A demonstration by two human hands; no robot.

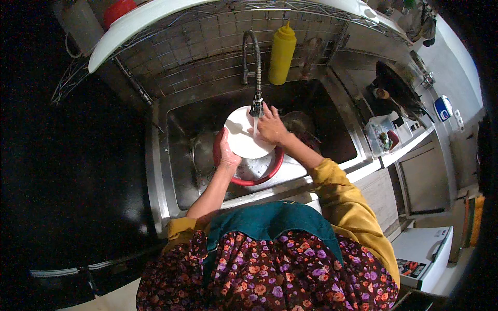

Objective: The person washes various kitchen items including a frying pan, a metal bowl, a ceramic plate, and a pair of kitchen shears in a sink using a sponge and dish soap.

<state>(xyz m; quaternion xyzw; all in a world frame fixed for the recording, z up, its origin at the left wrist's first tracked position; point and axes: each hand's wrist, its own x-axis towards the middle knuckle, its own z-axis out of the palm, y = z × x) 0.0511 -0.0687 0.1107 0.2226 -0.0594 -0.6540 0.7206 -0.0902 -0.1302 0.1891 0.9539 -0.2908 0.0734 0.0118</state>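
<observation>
A round white plate (248, 147) is tilted under the faucet, above a red-rimmed basin (255, 182) in the metal sink (183, 194). My left hand (228, 151) grips the plate's left edge, thumb along the rim. Spread over the upper right of the plate, my right hand (271, 125) touches its face with the fingers apart. Water (255, 126) runs from the spray head (256, 109) of the coiled-neck faucet (258, 66) onto the plate, close to the right fingers. Whitish, bubbly water shows inside the basin.
A yellow squeeze bottle (283, 54) stands behind the sink, right of the faucet. Overhead runs a wire shelf (272, 5). On the right are a dark wok (395, 83), a clear plastic container (382, 136) and a white chest appliance (422, 241). A dark surface (85, 163) lies left.
</observation>
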